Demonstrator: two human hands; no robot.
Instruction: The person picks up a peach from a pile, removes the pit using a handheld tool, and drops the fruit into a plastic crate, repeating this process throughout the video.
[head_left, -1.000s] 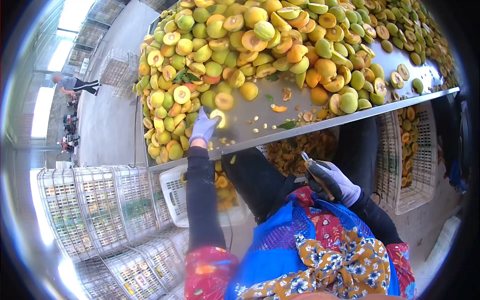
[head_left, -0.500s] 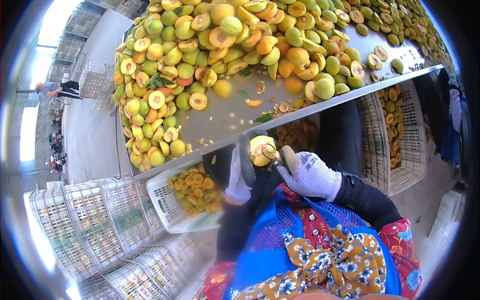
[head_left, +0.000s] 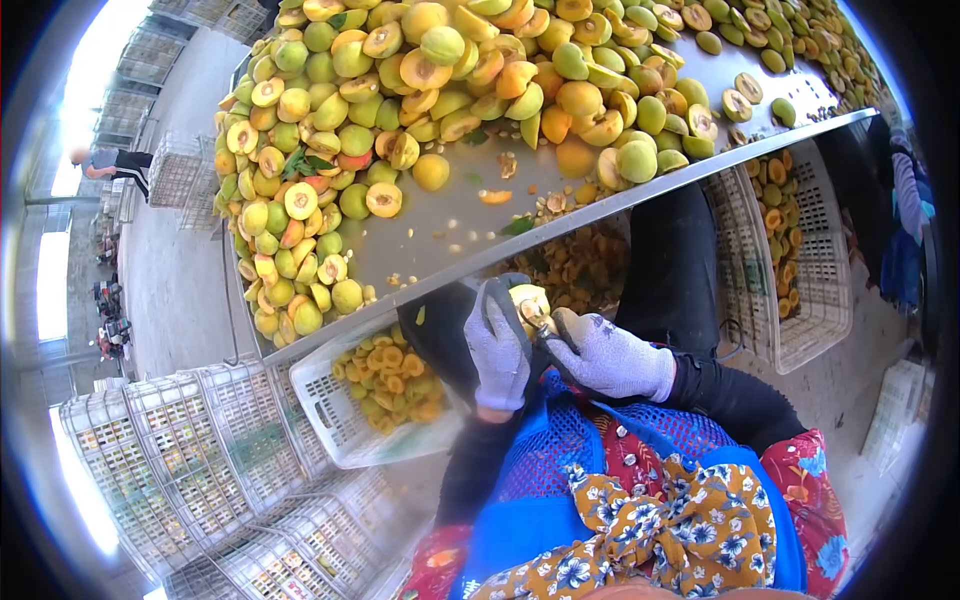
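Note:
My left hand [head_left: 500, 345], in a light grey knit glove with dark-coated fingers, is closed around a cut yellow peach [head_left: 528, 298] in front of my chest. Its pale flesh faces up, with a brown hollow at the lower edge. My right hand [head_left: 618, 358], gloved the same way, grips a small metal pitting tool [head_left: 541, 324] whose end meets the flesh. The fingers cover most of its handle. Above both hands runs the metal table [head_left: 420, 225], heaped with halved and whole peaches [head_left: 440, 45].
Left of my knees, a white crate [head_left: 322, 390] holds peach halves [head_left: 385, 378]; another crate [head_left: 835, 250] with halves stands at right. More halves [head_left: 575, 265] lie below the table edge. Stacked crates [head_left: 190, 450] fill the lower left. Another person [head_left: 120, 163] stands far left; a sleeve [head_left: 905, 200] shows at right.
My left hand has turned so the back of its glove shows, and the peach has tilted with it. Both hands sit slightly lower, and the table has shifted a little up and left in view.

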